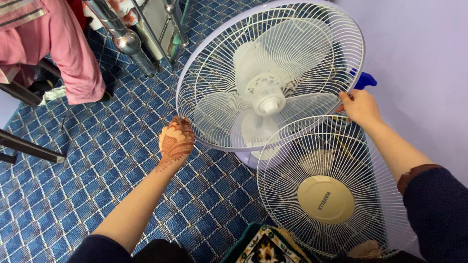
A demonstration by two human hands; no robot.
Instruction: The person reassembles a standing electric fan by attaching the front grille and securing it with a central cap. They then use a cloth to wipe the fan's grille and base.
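Nearest, leaning loose against the fan base: detached front grille (336,195) with its round beige centre cap, already off and set aside beside a patterned cushion edge (265,246) at the bottom. Just beyond, above the blue checked carpet (97,160): left hand (175,140), henna-patterned, fingers curled onto the lower left rim of the rear guard (234,63), and right hand (360,106) closed on the opposite rim, blue part (365,79) peeking behind. Inside that guard, white blades (265,87) and hub cap seated yet, so removal apparently left to do; farther off, chrome legs (126,39) and pink cloth (63,48).
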